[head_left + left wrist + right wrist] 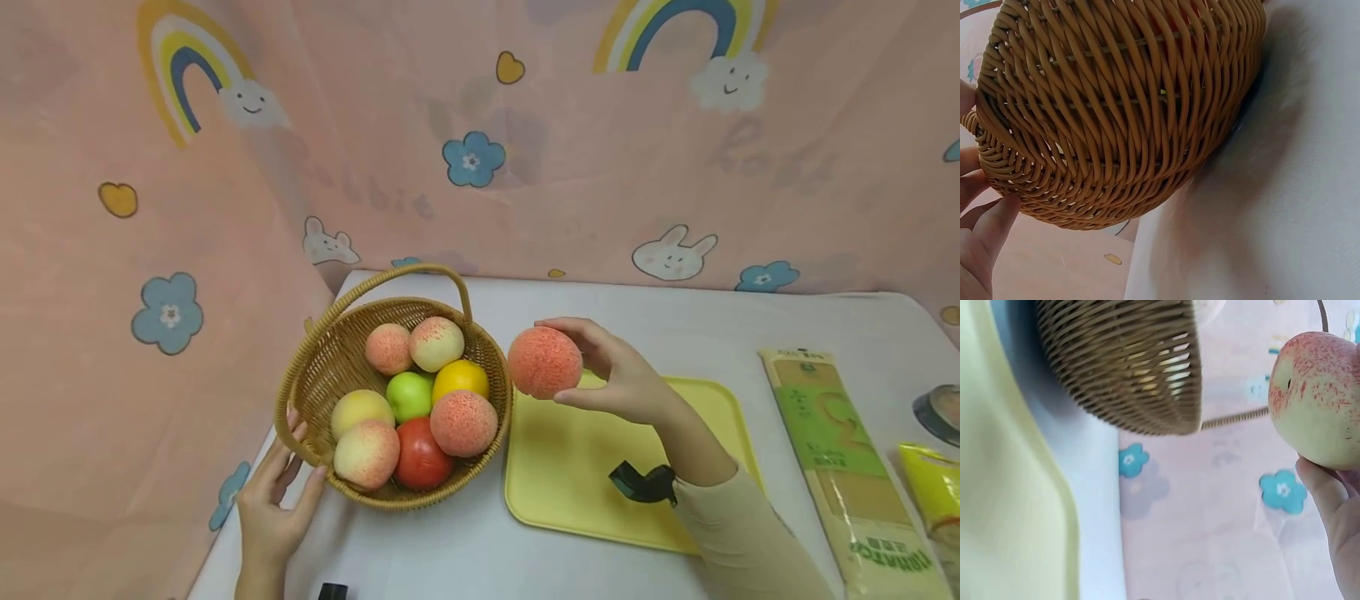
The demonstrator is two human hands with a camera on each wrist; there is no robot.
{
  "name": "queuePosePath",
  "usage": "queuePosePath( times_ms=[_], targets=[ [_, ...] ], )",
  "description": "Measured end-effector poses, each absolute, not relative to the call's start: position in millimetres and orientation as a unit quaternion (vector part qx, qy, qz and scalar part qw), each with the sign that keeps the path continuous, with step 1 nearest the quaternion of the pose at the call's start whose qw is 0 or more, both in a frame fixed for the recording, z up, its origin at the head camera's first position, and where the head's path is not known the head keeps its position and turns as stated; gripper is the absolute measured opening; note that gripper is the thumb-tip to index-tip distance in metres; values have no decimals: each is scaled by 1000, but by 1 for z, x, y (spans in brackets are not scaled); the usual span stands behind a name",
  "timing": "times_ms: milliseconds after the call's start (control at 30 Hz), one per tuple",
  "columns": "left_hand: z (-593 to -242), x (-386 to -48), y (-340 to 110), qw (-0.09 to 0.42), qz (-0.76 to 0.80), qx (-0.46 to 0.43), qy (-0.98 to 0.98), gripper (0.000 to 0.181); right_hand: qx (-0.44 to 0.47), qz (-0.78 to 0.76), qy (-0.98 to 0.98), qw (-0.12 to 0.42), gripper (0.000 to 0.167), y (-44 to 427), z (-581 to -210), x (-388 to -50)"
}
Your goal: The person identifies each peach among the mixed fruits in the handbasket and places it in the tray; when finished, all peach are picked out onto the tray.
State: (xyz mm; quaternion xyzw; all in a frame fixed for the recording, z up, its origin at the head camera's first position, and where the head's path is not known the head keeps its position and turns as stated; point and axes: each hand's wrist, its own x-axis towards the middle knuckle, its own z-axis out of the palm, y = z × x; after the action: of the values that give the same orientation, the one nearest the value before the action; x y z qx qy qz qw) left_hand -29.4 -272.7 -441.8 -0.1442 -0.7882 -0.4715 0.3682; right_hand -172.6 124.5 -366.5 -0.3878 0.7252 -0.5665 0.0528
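A peach (pixel 545 362), pink-red on the side facing the head view, is held by my right hand (pixel 626 387) between thumb and fingers. It hangs just right of a wicker basket (pixel 321 375), above a yellow tray (pixel 555 475). In the right wrist view the same peach (pixel 1316 406) shows a pale, red-speckled side. My left hand (pixel 272 517) grips the basket's near-left rim beside the handle's foot; the left wrist view shows its fingers (pixel 999 226) against the weave. Inside the basket lie several peaches, a green apple (pixel 409 397), a yellow fruit (pixel 461 379) and a red fruit (pixel 422 454).
Right of the tray lies a long noodle-like packet (pixel 840 450) with a green label. A yellow bag (pixel 933 492) and a dark round container (pixel 941 412) sit at the far right edge. Patterned pink cloth (pixel 555 208) hangs behind and left of the white table.
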Motion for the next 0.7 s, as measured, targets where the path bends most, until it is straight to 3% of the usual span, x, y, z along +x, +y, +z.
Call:
queuePosePath(
  times_ms=[267,700],
  targets=[
    [-439,-30,-273,373,-478,-152,-780,51,-333,-603,723,48,69,143,-405,-180],
    [-442,-28,-274,356,-474,-130,-795,59,-247,-603,752,102,72,145,-459,-193]
  ],
)
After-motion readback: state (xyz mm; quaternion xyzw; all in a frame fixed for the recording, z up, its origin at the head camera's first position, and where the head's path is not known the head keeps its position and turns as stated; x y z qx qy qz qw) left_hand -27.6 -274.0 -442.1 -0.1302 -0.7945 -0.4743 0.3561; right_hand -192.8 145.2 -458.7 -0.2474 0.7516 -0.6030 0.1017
